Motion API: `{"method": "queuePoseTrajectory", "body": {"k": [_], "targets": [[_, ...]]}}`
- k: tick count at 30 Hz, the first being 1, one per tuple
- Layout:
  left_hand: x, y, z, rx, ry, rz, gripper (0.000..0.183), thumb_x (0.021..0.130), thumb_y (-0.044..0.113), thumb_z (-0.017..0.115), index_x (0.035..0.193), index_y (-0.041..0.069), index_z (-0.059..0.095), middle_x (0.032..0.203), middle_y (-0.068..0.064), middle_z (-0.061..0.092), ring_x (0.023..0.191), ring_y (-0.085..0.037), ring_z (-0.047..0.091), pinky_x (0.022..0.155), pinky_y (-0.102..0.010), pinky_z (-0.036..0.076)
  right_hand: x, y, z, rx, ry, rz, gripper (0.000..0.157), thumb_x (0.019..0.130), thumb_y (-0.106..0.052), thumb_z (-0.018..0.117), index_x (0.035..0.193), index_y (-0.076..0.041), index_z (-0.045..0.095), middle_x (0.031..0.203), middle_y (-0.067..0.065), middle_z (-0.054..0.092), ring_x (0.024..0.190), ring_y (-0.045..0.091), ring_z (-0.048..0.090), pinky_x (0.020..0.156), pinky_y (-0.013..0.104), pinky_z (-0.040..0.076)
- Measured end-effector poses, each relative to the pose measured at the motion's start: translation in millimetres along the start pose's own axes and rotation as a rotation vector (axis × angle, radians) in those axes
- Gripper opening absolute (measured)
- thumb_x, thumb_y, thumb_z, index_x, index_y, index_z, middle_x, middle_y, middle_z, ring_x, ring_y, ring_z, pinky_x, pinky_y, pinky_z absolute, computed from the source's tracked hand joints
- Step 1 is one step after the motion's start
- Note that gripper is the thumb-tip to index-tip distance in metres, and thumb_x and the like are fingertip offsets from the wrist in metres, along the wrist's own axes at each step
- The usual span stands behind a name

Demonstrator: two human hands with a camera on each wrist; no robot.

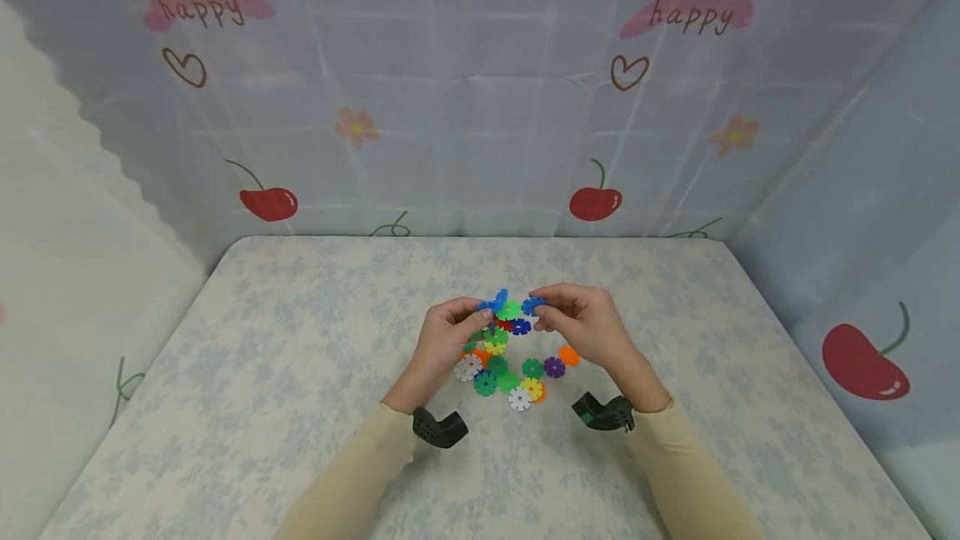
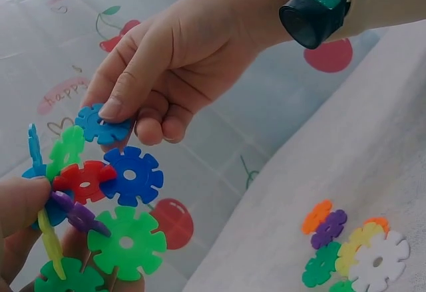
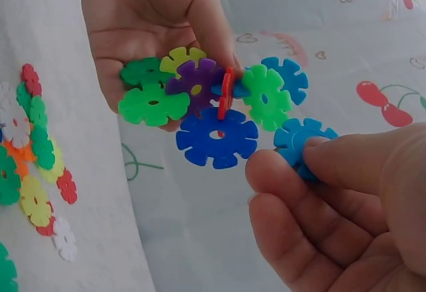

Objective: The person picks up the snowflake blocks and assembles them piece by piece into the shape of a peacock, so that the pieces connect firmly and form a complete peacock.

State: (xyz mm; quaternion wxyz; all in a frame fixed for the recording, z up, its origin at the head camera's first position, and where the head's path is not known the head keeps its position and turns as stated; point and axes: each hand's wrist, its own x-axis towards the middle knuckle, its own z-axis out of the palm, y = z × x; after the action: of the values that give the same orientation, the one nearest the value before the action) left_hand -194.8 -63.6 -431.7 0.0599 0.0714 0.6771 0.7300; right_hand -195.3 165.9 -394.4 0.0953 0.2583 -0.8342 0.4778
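Note:
My left hand [image 1: 440, 342] holds a cluster of notched plastic flower discs slotted together. In the left wrist view the cluster has a red disc [image 2: 66, 184], a dark blue disc [image 2: 143, 182] and a green disc [image 2: 143, 259]. The right wrist view shows a purple disc [image 3: 183, 82] and a yellow disc [image 3: 174, 59] in it too. Between thumb and fingers, my right hand [image 1: 592, 325] pinches a single light blue disc [image 3: 287, 134], close beside the cluster. Whether the two touch I cannot tell.
Several loose discs lie on the patterned table [image 1: 300, 340] beneath the hands, among them a white disc [image 1: 514, 403], a purple disc [image 1: 550, 372] and an orange disc [image 1: 569, 355]. A printed curtain [image 1: 465, 157] hangs behind the table's far edge.

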Motion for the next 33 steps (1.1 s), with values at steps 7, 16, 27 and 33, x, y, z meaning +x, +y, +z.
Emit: {"method": "queuePoseTrajectory", "body": {"k": [7, 16, 27, 33], "targets": [[0.7, 1.1, -1.4, 0.015, 0.005, 0.009, 0.019, 0.099, 0.01, 0.066, 0.107, -0.006, 0.071, 0.086, 0.01, 0.069, 0.083, -0.01, 0.067, 0.083, -0.034, 0.06, -0.4, 0.2, 4.4, 0.024, 0.024, -0.031, 0.017, 0.092, 0.004, 0.07, 0.109, 0.006, 0.073, 0.085, 0.018, 0.076, 0.068, 0.015, 0.073, 0.07, 0.018, 0.059], [-1.1, 3.9, -1.2, 0.014, 0.029, 0.007, 0.018, 0.098, 0.009, 0.066, 0.106, -0.007, 0.072, 0.084, 0.009, 0.068, 0.082, -0.01, 0.066, 0.077, -0.028, 0.059, -1.1, -1.0, 9.6, 0.039, 0.076, -0.071, 0.017, 0.092, 0.007, 0.069, 0.108, 0.008, 0.072, 0.081, 0.019, 0.076, 0.065, 0.018, 0.073, 0.068, 0.018, 0.059], [-2.7, 1.3, 1.2, 0.012, 0.017, 0.011, 0.019, 0.1, 0.01, 0.065, 0.107, -0.006, 0.071, 0.088, 0.004, 0.069, 0.082, -0.012, 0.069, 0.088, -0.044, 0.062, -3.3, 2.3, 23.8, 0.096, 0.13, -0.053, 0.015, 0.09, 0.008, 0.07, 0.105, 0.01, 0.073, 0.076, 0.023, 0.073, 0.043, 0.005, 0.053, 0.048, 0.021, 0.052], [-1.5, 3.5, -2.9, 0.046, 0.02, 0.006, 0.018, 0.101, 0.013, 0.064, 0.107, -0.002, 0.073, 0.092, 0.001, 0.07, 0.087, -0.014, 0.069, 0.087, -0.041, 0.062, -1.1, 3.9, 29.9, 0.082, 0.145, -0.033, 0.019, 0.092, 0.003, 0.071, 0.11, 0.008, 0.073, 0.084, 0.022, 0.075, 0.045, 0.008, 0.055, 0.05, 0.021, 0.053]]}}
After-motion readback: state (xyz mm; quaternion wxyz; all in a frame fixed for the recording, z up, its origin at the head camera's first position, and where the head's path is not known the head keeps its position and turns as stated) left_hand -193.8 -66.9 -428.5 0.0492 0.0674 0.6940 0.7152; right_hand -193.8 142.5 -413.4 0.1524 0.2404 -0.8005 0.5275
